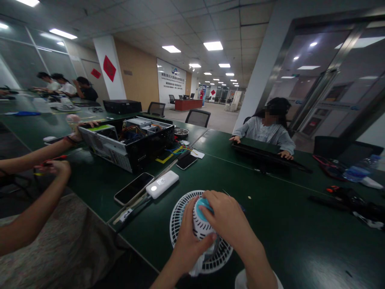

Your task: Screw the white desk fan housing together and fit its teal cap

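Observation:
A small white desk fan with a round grille lies face down on the dark green table in front of me. My left hand wraps round the fan's white motor housing from below, thumb across it. My right hand is closed over the top of the housing, fingers on its light blue part. What the fingertips of my right hand pinch is hidden.
A white power bank and two phones lie left of the fan. An open computer case stands beyond, a neighbour's arms reaching to it. A person sits opposite at a black panel. Tools lie right.

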Motion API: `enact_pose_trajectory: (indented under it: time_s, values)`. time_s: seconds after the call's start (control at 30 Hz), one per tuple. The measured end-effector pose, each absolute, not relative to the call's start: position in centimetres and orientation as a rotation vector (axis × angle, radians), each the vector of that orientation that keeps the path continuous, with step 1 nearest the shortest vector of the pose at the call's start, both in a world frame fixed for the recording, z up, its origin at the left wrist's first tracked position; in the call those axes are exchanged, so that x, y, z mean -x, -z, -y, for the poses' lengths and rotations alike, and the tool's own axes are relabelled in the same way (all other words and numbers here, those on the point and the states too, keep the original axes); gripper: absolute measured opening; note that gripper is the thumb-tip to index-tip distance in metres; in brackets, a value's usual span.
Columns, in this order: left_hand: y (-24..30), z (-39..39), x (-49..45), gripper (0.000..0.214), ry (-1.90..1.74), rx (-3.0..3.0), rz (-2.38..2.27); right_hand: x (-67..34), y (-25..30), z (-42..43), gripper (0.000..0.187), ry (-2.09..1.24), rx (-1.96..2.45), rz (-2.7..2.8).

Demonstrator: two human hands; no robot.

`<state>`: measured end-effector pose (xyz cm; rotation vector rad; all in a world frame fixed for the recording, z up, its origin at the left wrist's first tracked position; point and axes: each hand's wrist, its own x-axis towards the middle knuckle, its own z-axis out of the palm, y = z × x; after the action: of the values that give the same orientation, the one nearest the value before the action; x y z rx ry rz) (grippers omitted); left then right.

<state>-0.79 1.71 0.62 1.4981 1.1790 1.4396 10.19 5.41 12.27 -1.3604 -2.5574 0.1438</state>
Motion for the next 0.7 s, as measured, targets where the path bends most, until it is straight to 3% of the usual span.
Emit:
enact_pose_trajectory:
  time_s: [0.4,0.57,0.7]
  values:
    - [-1.1,-1.5,0.8,0.079,-1.415,-1.456,-1.190,-8.8,-12.7,-4.8,0.016,0.001,1.649,2.532]
    - [-1.3,-1.5,0.8,0.079,-1.388,-1.423,-1.204,-8.5,-12.8,-4.6,0.022,-0.158,1.750,2.461]
    - [-1.4,-1.6,0.8,0.076,-1.425,-1.443,-1.134,-10.5,-13.2,-4.7,0.023,-0.272,1.510,2.455]
